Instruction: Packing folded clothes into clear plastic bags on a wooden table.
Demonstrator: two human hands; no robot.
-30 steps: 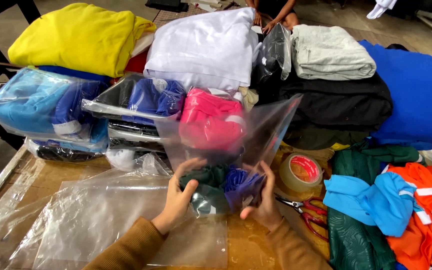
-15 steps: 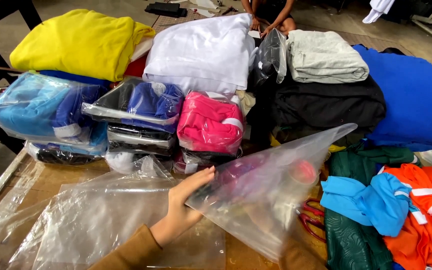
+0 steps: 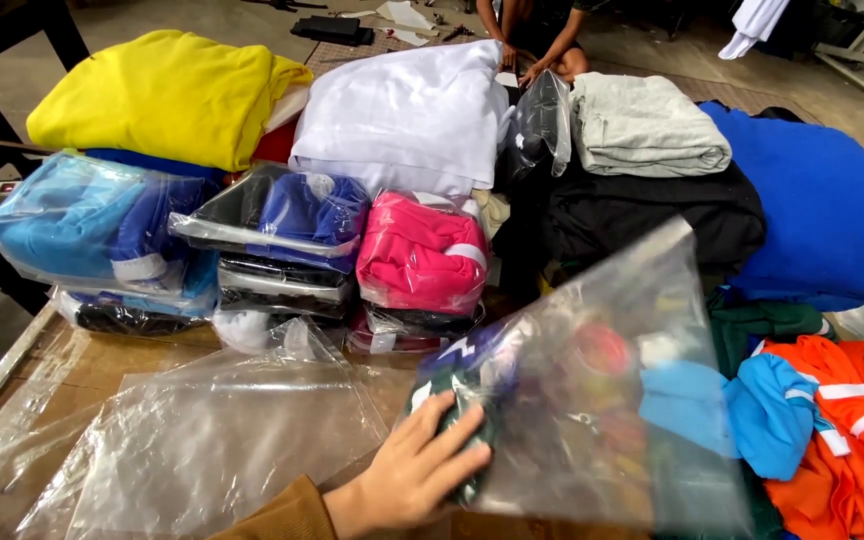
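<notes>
Left hand [image 3: 414,472] presses a clear bag [image 3: 592,390] beside bagged pink garment [image 3: 420,255].

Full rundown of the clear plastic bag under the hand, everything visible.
The clear, thin plastic bag looks glossy and motion-blurred, and stands tilted up off the wooden table, its open end rising to the upper right. A folded dark green and blue garment sits in its lower left corner. The left hand presses flat on that end. The right hand is not visible.

Clear poly bag [image 3: 592,400] front-right — bagged pink pkg [image 3: 420,255] behind, centre.
</notes>
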